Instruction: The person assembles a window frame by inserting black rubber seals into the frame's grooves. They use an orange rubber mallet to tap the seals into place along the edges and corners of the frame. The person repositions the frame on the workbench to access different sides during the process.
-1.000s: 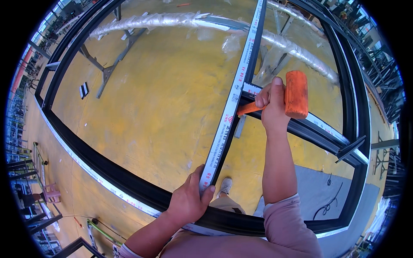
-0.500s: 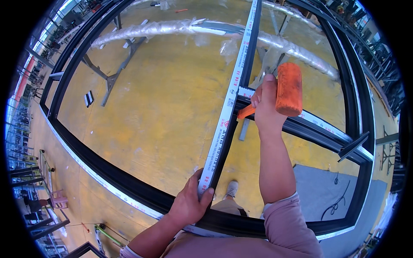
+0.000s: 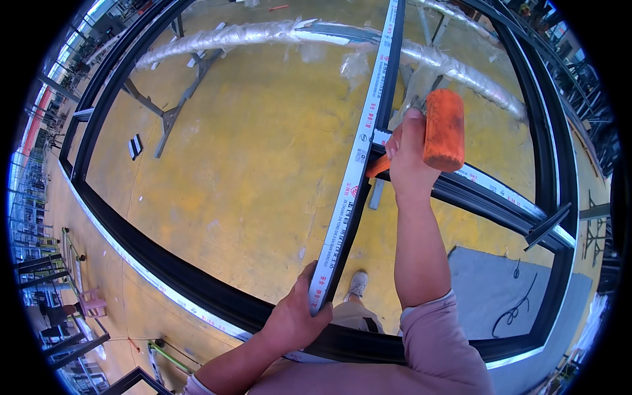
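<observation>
An orange mallet (image 3: pixel 445 130) is raised in my right hand (image 3: pixel 411 155), whose fingers are wrapped round its handle. The mallet's head hangs above the black crossbar (image 3: pixel 487 197) on the right. My left hand (image 3: pixel 296 316) grips the near end of a long black bar (image 3: pixel 342 204) with a white, printed film along its top. That end lies at the near side of a large black frame (image 3: pixel 197 283), and the bar runs away from me to the far side. The crossbar meets this long bar near the mallet handle; my right hand partly hides the joint.
A plastic-wrapped roll or beam (image 3: pixel 250 43) stretches across the far side, over metal stand legs (image 3: pixel 172 118). A short black profile piece (image 3: pixel 548 226) rests across the frame's right side. Below lie a grey mat (image 3: pixel 484 283) with a dark cord and the yellow floor (image 3: pixel 217 178).
My left thumb has slipped lower at the near end of the long bar. The mallet has risen very slightly. The whole view has shifted a little.
</observation>
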{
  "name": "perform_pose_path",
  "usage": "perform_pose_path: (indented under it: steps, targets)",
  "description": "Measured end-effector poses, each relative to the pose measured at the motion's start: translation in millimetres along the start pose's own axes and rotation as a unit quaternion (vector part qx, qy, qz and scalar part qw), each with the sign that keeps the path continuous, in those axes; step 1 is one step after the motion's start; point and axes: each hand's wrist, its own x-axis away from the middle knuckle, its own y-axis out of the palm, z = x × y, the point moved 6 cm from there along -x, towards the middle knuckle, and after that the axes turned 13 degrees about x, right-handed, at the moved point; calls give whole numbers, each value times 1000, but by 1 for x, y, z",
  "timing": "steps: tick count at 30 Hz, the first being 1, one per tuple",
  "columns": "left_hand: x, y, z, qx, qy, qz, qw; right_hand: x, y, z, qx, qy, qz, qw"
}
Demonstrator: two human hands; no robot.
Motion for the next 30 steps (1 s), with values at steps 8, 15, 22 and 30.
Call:
perform_pose_path:
  steps: [8, 15, 22, 30]
  targets:
    - [-1, -4, -7, 5, -37, -1, 999, 15, -27, -83, -88, -180, -19, 980]
    - [-6, 0, 1, -2, -11, -14, 1000, 1, 6, 4, 182, -101, 17, 978]
    - [4, -1, 14, -120, 189, 119, 968, 13, -70, -41, 133, -80, -39, 987]
    - [-69, 100, 75, 462, 21, 3, 887, 81, -136, 57, 166, 212, -311, 911]
